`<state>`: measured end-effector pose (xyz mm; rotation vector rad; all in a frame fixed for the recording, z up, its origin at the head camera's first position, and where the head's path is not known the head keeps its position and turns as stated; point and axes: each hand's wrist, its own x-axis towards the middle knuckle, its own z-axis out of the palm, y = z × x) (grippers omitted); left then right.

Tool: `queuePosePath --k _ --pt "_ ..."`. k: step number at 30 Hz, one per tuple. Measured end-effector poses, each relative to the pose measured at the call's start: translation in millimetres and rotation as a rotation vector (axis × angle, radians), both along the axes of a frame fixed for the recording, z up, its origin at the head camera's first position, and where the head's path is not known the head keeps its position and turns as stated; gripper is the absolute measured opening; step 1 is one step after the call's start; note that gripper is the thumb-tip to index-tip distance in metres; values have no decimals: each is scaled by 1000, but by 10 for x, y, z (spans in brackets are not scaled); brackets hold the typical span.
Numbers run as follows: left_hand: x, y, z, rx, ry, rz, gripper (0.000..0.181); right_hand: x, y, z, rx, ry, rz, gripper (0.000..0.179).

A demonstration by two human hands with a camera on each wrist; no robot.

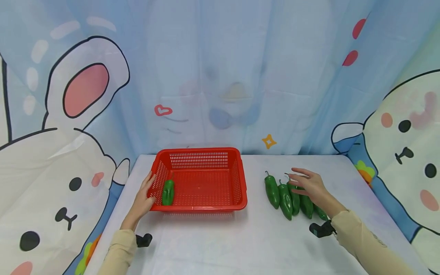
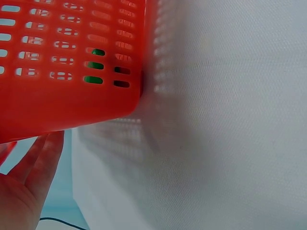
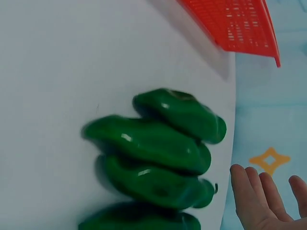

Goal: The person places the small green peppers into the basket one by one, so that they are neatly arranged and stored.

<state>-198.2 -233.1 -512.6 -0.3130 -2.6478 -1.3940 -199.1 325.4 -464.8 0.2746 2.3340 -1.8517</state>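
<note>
**My Left Hand Is at the Red Basket, My Right Hand Is over the Green Peppers**

Nearest to me are my two beige sleeves [image 1: 120, 250], and beside each wrist there is a small black device [image 1: 144, 240]. Below them spreads the white table [image 1: 206, 246].

My left hand [image 1: 141, 198] touches the left side of the red basket [image 1: 199, 209], close to its front corner, with the fingers laid rather straight against it. My right hand [image 1: 311, 186] is over the row of green peppers [image 1: 285, 200], near their stem ends; its fingers are stretched and separated, and the palm is bare.

At least five peppers lie side by side on the table, to the right of the basket, with most stems pointing away from me. One more pepper [image 1: 168, 193] is inside the basket, along its left wall. The basket stands upright near the back edge of the table.

Farthest is the blue printed curtain [image 1: 206, 76], with a large white rabbit [image 1: 89, 168] at the left and an orange star [image 1: 269, 141] above the table's back edge.
</note>
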Motion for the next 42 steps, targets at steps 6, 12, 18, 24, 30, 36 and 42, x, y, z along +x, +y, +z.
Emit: queuePosePath --k 6,12,18,24,30,36,42 --pt "10 3 -14 -2 3 -2 83 35 255 7 -15 -7 -51 75" --pt "3 -5 0 -8 -2 -2 83 75 482 8 -24 0 -76 77" --pt "1 -10 5 -12 -5 -2 83 98 652 -41 46 -42 -126 76" --pt "12 -5 3 -18 20 2 82 128 787 -125 119 -76 -193 75" --pt "13 -4 14 -5 4 0 83 156 906 -212 120 -120 -207 74" --pt "10 0 2 -4 23 3 83 144 953 -342 129 -135 -217 73" --pt "6 -3 -7 -3 26 5 83 8 1033 -644 177 -164 -243 79"
